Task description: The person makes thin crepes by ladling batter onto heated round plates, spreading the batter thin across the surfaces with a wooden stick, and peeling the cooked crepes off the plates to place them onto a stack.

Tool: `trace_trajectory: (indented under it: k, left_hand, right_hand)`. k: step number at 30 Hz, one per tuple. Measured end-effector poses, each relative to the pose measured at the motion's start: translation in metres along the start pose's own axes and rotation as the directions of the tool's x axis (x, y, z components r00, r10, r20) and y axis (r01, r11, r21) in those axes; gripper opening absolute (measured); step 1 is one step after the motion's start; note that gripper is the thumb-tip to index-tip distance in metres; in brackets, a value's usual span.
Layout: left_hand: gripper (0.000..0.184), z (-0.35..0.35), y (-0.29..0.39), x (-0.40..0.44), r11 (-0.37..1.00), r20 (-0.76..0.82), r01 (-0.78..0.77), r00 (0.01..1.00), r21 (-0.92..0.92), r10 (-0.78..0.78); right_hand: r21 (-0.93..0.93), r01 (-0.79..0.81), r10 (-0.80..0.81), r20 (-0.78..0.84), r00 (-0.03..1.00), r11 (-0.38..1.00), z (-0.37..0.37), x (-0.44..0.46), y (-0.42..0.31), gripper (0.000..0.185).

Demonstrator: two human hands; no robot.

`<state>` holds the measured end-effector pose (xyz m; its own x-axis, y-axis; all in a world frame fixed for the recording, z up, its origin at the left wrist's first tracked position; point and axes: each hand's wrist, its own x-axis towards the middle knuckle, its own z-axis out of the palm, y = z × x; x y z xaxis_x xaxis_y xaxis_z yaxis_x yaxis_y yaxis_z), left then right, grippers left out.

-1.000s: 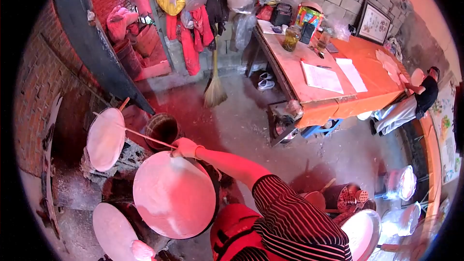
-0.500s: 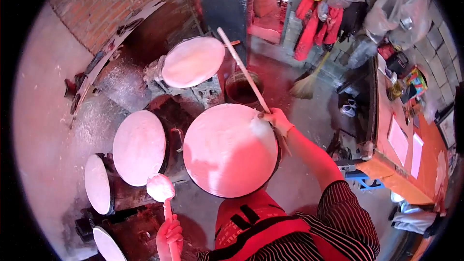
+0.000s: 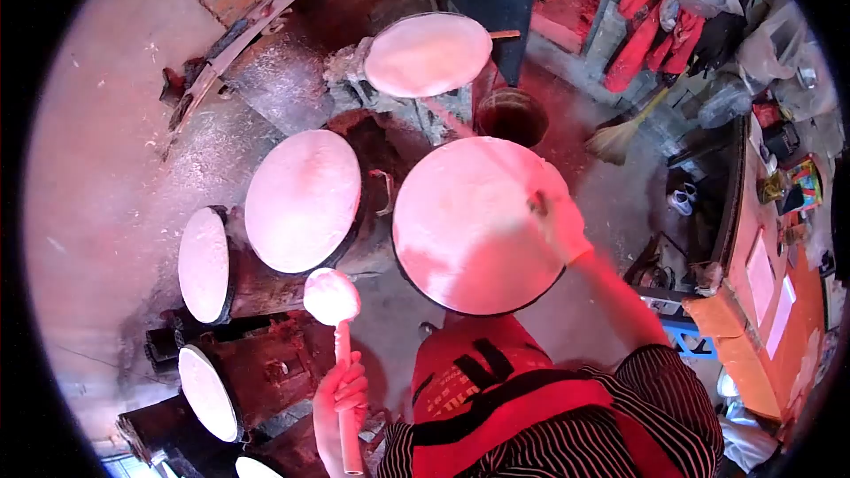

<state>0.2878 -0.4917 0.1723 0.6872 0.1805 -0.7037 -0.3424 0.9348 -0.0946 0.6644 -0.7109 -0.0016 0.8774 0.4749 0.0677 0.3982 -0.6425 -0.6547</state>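
My left hand [image 3: 341, 394] is closed round the handle of a ladle [image 3: 332, 297], whose white-coated bowl points up, left of the red apron. My right hand [image 3: 560, 219] is over the right part of a large round pan [image 3: 460, 221] covered with a pale layer. Its fingers are closed on a thin wooden stick [image 3: 450, 117], which reaches up and left across the pan and is smeared by motion. Left of this pan is a second pale-covered round pan [image 3: 303, 201]. Behind, another pale round disc [image 3: 428, 55] rests on rough blocks.
More round pans [image 3: 204, 264] stand at the left. A dark bucket [image 3: 512, 117] sits behind the large pan. A broom [image 3: 614, 141] leans by hanging bags and cloths. At the right is a table with an orange cover [image 3: 733, 345] and papers.
The view has swung left and down. My left hand with the ladle has come fully into view. My right hand has moved from the pan's edge in over its surface, the stick with it.
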Motion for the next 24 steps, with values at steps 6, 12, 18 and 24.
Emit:
trace_trajectory:
  k: [6,12,18,24]
  left_hand:
    - [0.02,-0.021,0.039,-0.008,0.993,-0.024,0.019,1.0,0.114,-0.017]
    - [0.02,-0.057,0.091,-0.016,0.954,0.019,0.022,0.999,0.298,-0.029]
    - [0.02,-0.079,0.13,-0.024,0.919,0.021,-0.001,1.0,0.393,-0.007]
    - [0.022,-0.088,0.153,-0.023,0.871,0.001,-0.008,1.0,0.49,0.009]
  right_hand:
    - [-0.185,0.106,-0.057,0.253,0.966,0.977,0.08,-0.103,-0.11,0.049]
    - [-0.403,0.233,-0.159,0.209,0.965,0.885,0.123,-0.138,-0.149,0.071]
    - [-0.465,0.147,-0.178,-0.024,0.984,0.873,0.161,-0.147,-0.116,0.064]
    - [-0.567,0.065,-0.091,-0.018,0.996,0.821,0.175,-0.113,-0.199,0.085]
